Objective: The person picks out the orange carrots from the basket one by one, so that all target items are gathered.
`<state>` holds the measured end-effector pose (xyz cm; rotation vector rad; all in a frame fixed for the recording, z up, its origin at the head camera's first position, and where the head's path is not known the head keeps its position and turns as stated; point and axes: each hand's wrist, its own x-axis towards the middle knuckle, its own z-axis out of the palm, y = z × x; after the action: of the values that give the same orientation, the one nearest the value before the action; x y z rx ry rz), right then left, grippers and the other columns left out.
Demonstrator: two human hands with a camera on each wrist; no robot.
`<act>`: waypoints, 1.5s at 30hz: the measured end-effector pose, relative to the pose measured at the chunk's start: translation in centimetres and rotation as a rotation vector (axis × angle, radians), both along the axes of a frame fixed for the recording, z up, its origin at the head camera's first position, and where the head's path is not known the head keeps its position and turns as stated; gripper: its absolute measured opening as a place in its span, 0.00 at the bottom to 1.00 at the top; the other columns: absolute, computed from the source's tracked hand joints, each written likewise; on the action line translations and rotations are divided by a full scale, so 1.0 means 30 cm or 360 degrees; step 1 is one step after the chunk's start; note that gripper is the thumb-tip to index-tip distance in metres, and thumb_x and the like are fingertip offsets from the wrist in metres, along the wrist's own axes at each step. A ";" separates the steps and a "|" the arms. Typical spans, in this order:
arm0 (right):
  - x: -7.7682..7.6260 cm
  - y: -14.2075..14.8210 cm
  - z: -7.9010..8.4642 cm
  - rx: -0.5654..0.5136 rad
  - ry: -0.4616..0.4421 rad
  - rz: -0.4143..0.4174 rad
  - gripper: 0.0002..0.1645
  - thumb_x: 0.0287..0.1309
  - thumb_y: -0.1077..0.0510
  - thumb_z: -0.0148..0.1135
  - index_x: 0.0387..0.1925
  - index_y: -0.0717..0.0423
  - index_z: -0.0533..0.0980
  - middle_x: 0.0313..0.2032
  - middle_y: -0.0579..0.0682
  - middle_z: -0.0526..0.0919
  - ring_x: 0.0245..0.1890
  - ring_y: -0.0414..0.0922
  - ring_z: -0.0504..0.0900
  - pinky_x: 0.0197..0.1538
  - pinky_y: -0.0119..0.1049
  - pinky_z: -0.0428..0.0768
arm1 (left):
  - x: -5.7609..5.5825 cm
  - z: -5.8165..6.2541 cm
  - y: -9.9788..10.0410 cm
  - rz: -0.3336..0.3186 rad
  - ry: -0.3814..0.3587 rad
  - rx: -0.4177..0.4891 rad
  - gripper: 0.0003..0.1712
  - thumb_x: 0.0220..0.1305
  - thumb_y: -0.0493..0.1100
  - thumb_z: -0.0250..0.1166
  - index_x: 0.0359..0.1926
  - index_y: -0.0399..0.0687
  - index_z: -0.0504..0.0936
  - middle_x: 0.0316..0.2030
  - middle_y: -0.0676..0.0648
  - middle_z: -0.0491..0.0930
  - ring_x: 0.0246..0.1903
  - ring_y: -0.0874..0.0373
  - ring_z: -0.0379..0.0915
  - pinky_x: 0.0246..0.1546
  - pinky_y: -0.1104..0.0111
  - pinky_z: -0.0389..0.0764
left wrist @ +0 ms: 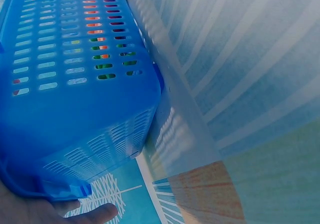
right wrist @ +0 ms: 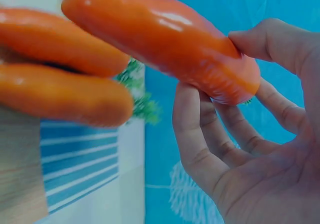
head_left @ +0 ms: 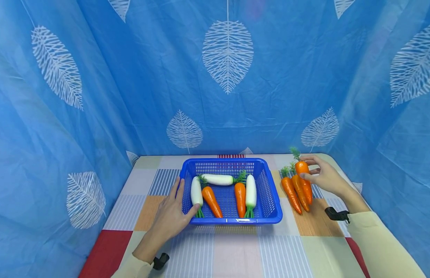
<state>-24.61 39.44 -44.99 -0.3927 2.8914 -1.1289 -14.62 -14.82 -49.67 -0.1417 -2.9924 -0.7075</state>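
Note:
My right hand (head_left: 320, 173) pinches an orange carrot (right wrist: 165, 39) near its leafy end, thumb on one side and fingers on the other. In the right wrist view the carrot is raised above other carrots (right wrist: 65, 94) lying on the table. These carrots (head_left: 290, 195) lie right of a blue plastic basket (head_left: 232, 221) in the head view. At the basket's left side, my left hand (head_left: 171, 212) rests with fingers extended along the rim and thumb near the front corner. The basket contains two carrots (head_left: 240, 199) and three white radishes (head_left: 251, 193) with green tops.
A patchwork-patterned cloth (head_left: 236, 251) covers the table beneath the basket. Blue curtains (head_left: 229, 116) with white leaf prints hang behind and on both sides. A dark wrist strap (head_left: 336, 214) is on the right wrist, and another device (head_left: 161, 261) is at the left wrist.

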 end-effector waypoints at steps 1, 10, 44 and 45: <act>0.002 0.009 -0.007 -0.0008 -0.0012 -0.0006 0.40 0.83 0.56 0.72 0.85 0.63 0.67 0.77 0.79 0.75 0.64 0.78 0.87 0.54 0.51 0.98 | 0.001 0.001 0.000 -0.0001 0.0003 -0.0002 0.63 0.80 0.70 0.67 0.96 0.42 0.50 0.96 0.34 0.45 0.86 0.23 0.65 0.82 0.21 0.69; 0.008 0.067 -0.090 0.0034 -0.0058 -0.0120 0.40 0.85 0.57 0.69 0.87 0.63 0.66 0.78 0.82 0.72 0.65 0.81 0.86 0.57 0.62 0.97 | 0.005 -0.004 -0.002 -0.0001 0.0001 -0.0008 0.64 0.80 0.72 0.65 0.96 0.42 0.50 0.96 0.34 0.46 0.86 0.23 0.65 0.82 0.20 0.69; 0.001 0.090 -0.252 0.0227 -0.0055 -0.0379 0.39 0.82 0.56 0.71 0.83 0.68 0.68 0.76 0.83 0.74 0.63 0.79 0.88 0.58 0.68 0.94 | -0.003 -0.013 0.000 0.0004 0.0028 -0.0017 0.63 0.80 0.70 0.67 0.96 0.42 0.50 0.96 0.34 0.46 0.86 0.24 0.67 0.82 0.22 0.71; 0.000 0.091 -0.253 0.0231 -0.0061 -0.0378 0.39 0.82 0.56 0.71 0.83 0.68 0.68 0.76 0.83 0.74 0.63 0.79 0.87 0.59 0.68 0.94 | -0.004 -0.014 0.000 0.0007 0.0022 -0.0015 0.63 0.79 0.70 0.67 0.96 0.43 0.49 0.96 0.34 0.45 0.86 0.25 0.66 0.82 0.22 0.71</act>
<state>-24.60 42.16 -52.59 -0.0239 3.0214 -0.9279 -14.74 -14.82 -50.10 -0.1403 -2.9821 -0.6894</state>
